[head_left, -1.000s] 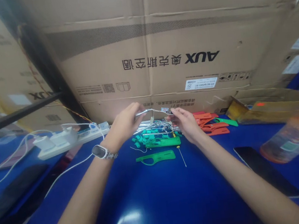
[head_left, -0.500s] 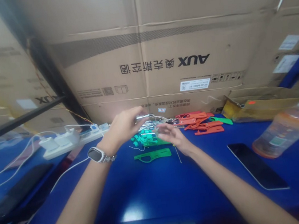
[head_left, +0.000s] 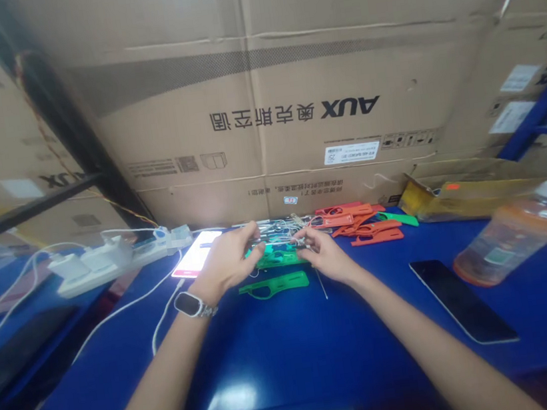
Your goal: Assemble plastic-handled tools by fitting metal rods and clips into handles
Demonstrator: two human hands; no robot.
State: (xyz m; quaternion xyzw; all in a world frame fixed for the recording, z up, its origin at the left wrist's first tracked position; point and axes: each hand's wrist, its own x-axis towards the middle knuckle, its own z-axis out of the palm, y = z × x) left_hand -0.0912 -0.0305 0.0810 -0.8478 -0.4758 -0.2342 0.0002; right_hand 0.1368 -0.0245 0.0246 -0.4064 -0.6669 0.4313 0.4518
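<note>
My left hand (head_left: pixel 232 256), wearing a watch (head_left: pixel 188 303), is closed in a pinch over the pile of parts, on what looks like a thin metal tube (head_left: pixel 274 242). Across from it, my right hand (head_left: pixel 328 255) also has its fingers pinched, around something too small to name at the tube's other side. Beneath them lie small green pieces (head_left: pixel 255 260) and a green plastic shell (head_left: pixel 288 257). Nearer to me rests a green handle-shaped shell with a trigger opening (head_left: pixel 284 282). A thin wire (head_left: pixel 322 286) sticks out below my right hand.
Orange-red shells (head_left: pixel 376 236) are heaped right of the hands. A lit phone (head_left: pixel 194 259) and a white power strip (head_left: pixel 125 263) with cables lie left. At right are a dark phone (head_left: pixel 463 304), a bottle (head_left: pixel 510 241) and an open carton (head_left: pixel 468 196). Cardboard (head_left: pixel 142 128) stands behind.
My left hand has come down toward the pile, and the tube it held higher up is now lower, between both hands. The lit phone has come into view. The camera has shifted slightly.
</note>
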